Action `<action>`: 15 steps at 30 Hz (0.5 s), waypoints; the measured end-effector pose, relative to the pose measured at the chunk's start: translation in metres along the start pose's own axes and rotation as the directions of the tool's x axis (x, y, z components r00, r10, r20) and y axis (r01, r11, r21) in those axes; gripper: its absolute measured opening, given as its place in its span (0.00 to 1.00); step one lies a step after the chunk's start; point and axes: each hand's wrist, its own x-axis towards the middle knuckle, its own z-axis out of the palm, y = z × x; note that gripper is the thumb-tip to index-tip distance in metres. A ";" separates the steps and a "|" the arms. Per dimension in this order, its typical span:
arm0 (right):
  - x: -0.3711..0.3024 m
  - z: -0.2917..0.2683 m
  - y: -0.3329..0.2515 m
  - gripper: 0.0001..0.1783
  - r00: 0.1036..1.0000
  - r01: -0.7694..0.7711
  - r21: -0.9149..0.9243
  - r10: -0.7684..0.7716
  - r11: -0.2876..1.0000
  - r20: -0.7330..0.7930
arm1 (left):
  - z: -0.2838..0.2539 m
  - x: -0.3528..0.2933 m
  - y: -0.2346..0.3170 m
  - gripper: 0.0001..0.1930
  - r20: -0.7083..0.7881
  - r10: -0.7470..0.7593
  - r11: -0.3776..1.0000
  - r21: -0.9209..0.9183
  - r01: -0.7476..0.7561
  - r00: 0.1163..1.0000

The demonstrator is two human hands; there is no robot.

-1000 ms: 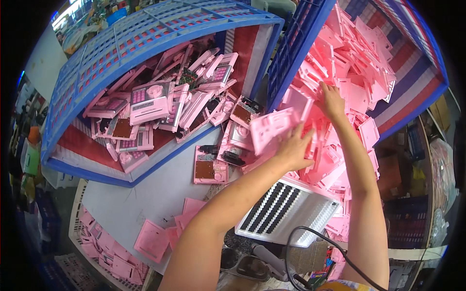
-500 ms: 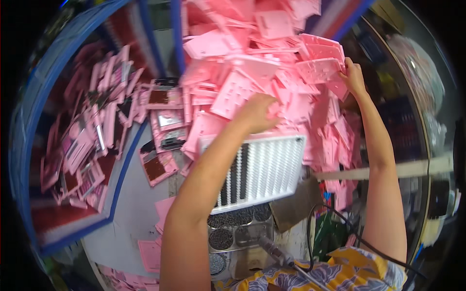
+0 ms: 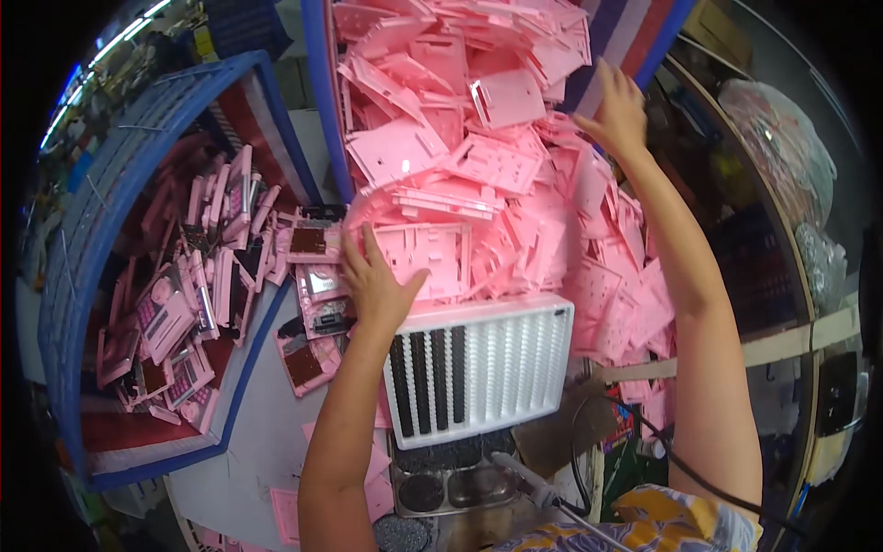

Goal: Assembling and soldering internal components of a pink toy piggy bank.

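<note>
A big heap of pink plastic panels (image 3: 501, 166) spills out of a blue-edged bin in front of me. My left hand (image 3: 375, 287) is open, its thumb and fingers spread against the left side of a flat pink panel (image 3: 432, 258) at the near edge of the heap. Farther off on the right, my right hand (image 3: 618, 112) is raised with fingers apart and nothing in it, beside the striped bin wall (image 3: 614, 46). Just below the heap lies a white slotted tray (image 3: 515, 363); several dark strips (image 3: 440, 377) fill its left slots.
To the left, a blue-edged box (image 3: 147, 451) holds pink devices with keys and dark panels (image 3: 170, 317). Nearer me are a metal tray of round cups (image 3: 455, 488), a grey tool (image 3: 520, 471) and a black cable (image 3: 681, 460). A wooden bar (image 3: 727, 350) crosses at right.
My right hand has let go of the pink panels at the right and moved farther away. The left hand has shifted left and nearer, its fingers now spread. The whole view has shifted slightly.
</note>
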 end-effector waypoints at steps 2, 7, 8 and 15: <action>0.073 -0.017 -0.080 0.60 0.993 0.029 -0.044 -0.034 0.999 -0.115 | 0.004 0.013 -0.002 0.67 0.210 -0.024 0.996 -0.077 0.041 0.977; 0.184 0.051 -0.130 0.50 0.991 -0.022 -0.334 0.065 0.942 0.116 | 0.014 0.017 0.003 0.70 0.253 0.011 0.999 0.044 -0.023 0.967; 0.200 0.076 -0.120 0.49 0.969 -0.060 -0.387 0.146 0.920 0.197 | 0.016 0.018 0.009 0.70 0.272 0.020 0.999 0.024 -0.028 0.962; 0.165 0.129 -0.146 0.35 0.946 -0.013 -0.461 0.160 0.887 0.282 | 0.000 0.015 -0.013 0.69 0.298 -0.008 1.000 0.005 0.006 0.954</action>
